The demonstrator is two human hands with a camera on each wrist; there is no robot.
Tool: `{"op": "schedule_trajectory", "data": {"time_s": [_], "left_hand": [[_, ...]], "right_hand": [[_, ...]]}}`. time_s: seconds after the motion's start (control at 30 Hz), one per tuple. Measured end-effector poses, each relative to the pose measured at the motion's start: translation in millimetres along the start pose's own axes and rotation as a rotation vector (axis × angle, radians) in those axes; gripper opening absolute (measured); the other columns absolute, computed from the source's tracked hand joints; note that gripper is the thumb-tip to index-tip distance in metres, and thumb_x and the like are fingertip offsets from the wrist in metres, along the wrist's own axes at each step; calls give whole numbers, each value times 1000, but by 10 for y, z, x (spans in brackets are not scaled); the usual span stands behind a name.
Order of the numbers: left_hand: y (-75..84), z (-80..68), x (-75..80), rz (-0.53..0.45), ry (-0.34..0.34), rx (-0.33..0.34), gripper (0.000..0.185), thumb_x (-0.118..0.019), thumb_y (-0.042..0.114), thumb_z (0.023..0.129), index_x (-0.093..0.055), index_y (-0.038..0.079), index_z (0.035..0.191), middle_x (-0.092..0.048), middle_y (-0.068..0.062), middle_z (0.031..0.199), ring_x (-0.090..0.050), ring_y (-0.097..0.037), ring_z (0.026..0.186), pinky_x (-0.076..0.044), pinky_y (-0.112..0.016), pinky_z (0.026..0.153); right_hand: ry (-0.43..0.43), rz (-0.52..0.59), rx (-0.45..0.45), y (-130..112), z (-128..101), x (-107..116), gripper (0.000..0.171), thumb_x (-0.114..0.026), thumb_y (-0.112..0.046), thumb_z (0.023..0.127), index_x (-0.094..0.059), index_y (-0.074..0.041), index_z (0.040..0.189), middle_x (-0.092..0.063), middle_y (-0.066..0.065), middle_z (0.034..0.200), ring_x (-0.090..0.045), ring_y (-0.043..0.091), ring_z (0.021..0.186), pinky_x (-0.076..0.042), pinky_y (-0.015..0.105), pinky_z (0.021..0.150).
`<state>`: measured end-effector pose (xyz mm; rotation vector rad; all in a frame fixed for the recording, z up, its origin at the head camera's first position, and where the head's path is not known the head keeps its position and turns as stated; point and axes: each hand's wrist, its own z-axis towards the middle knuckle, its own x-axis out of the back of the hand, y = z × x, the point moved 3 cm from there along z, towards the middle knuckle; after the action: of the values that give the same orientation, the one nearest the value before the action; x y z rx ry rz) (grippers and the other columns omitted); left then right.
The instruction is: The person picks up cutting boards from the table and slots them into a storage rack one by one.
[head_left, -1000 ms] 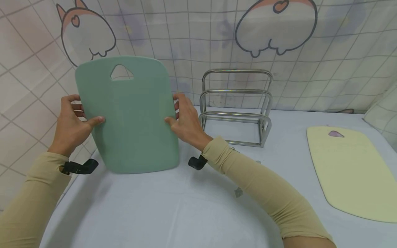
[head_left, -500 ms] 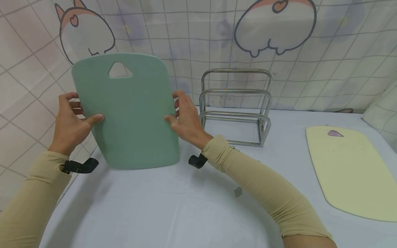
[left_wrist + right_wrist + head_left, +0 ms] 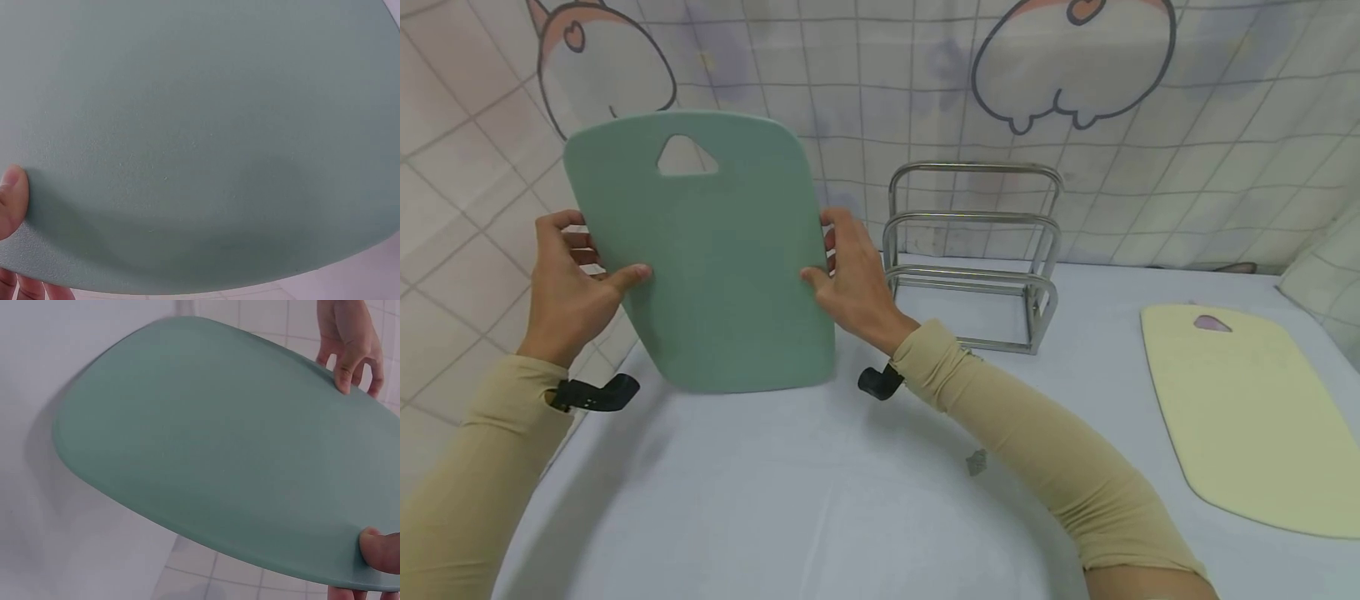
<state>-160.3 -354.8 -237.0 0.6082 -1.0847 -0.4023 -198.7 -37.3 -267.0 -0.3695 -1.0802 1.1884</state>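
Observation:
A green cutting board with a cut-out handle hole near its top stands nearly upright at the left of the head view. My left hand grips its left edge, thumb on the front face and fingers behind. On the opposite edge my right hand pinches it the same way. The left wrist view is mostly filled by the board's green face, with the left thumb at its side. Seen from the right wrist, the board's rounded bottom end is close over the white surface.
A metal rack with several upright loops stands at the back, right of my right hand. A yellow cutting board lies flat at the right. The white-covered table backs onto a grid-patterned curtain.
Both hands have raised the green board slightly; its top and bottom edges sit higher than before. The rack and the yellow board stay put.

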Motion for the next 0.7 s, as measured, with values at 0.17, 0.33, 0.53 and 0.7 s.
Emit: {"op": "schedule_trajectory", "data": {"time_s": [0.17,0.33,0.53,0.7], "left_hand": [[-11,1,-13,3,5,3,82,-79,23,91,-26,21,154,-39,21,113,-44,4,100,-42,-10,83],[-12,6,-17,-8,23,9,81,-79,22,91,-27,24,153,-39,23,112,-45,5,99,-44,-8,83],[-9,10,-26,-17,35,27,80,-78,22,91,-27,26,153,-38,25,110,-46,5,99,-46,-11,85],[4,13,-36,-29,54,29,81,-79,20,91,-27,27,153,-38,26,110,-45,6,100,-45,-12,85]], "right_hand": [[3,-17,4,-2,19,1,56,-74,-7,93,-43,-5,139,-52,14,109,-59,25,89,-51,31,78],[8,-43,33,-7,37,6,55,-73,-7,93,-42,-5,138,-52,13,109,-57,25,90,-49,31,77],[14,-49,56,-7,53,6,53,-73,-7,93,-42,-4,136,-51,14,109,-59,29,90,-48,31,76],[25,-56,70,-20,65,21,52,-73,-6,93,-43,-5,135,-52,14,109,-59,25,89,-51,30,76]]}}
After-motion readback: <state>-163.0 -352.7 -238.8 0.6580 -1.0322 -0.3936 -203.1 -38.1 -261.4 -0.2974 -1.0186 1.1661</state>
